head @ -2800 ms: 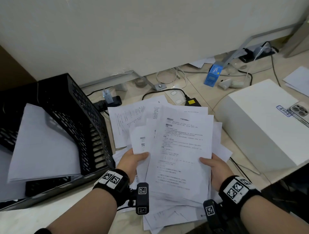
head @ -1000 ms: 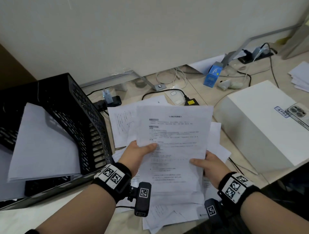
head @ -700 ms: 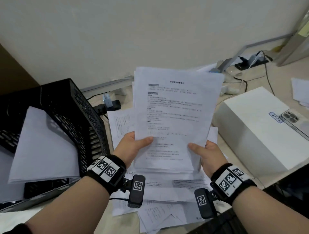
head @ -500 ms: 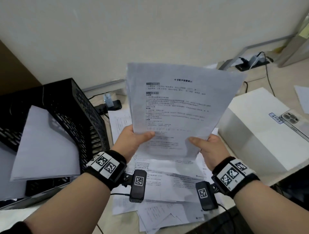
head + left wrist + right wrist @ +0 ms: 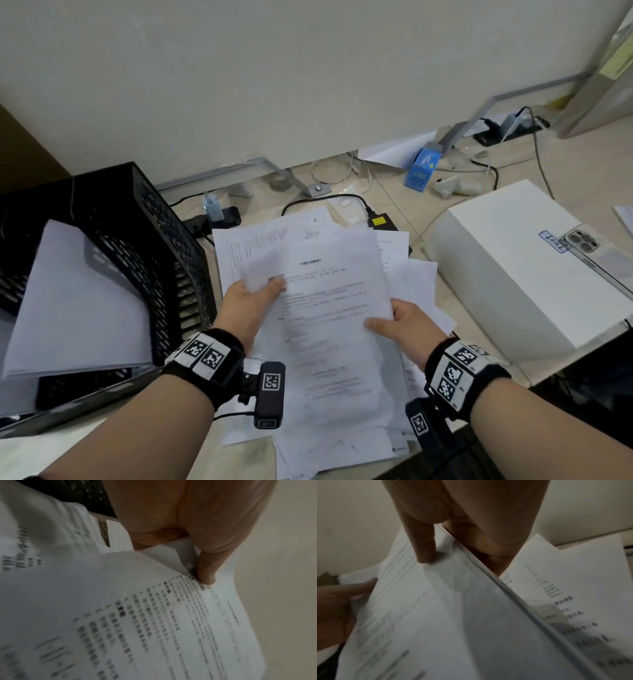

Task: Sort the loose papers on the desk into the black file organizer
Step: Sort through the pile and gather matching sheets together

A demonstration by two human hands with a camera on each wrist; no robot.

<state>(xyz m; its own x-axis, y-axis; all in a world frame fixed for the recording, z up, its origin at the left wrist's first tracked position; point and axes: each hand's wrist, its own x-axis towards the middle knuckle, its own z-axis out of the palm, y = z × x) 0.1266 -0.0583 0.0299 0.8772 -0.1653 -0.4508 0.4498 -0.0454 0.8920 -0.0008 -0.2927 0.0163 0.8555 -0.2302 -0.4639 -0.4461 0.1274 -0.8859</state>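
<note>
Thumbs on top, fingers curled under: left hand (image 5: 247,306) pinches the left edge of the white printed paper stack (image 5: 334,329), right hand (image 5: 402,325) pinches its right edge. Stack sits low over more loose printed sheets (image 5: 260,240) spread on the beige desk (image 5: 394,192); contact unclear, frames blurred. Black perforated file organizer (image 5: 144,236) stands just left, holding blank white sheets (image 5: 75,294). White box (image 5: 513,260) to the right.

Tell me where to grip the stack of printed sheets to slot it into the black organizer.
Grip the stack of printed sheets by its long side edges, as the left hand and right hand do now, thumbs on top. It is floppy; two-sided support probably keeps it flat toward the black organizer on the left.
</note>
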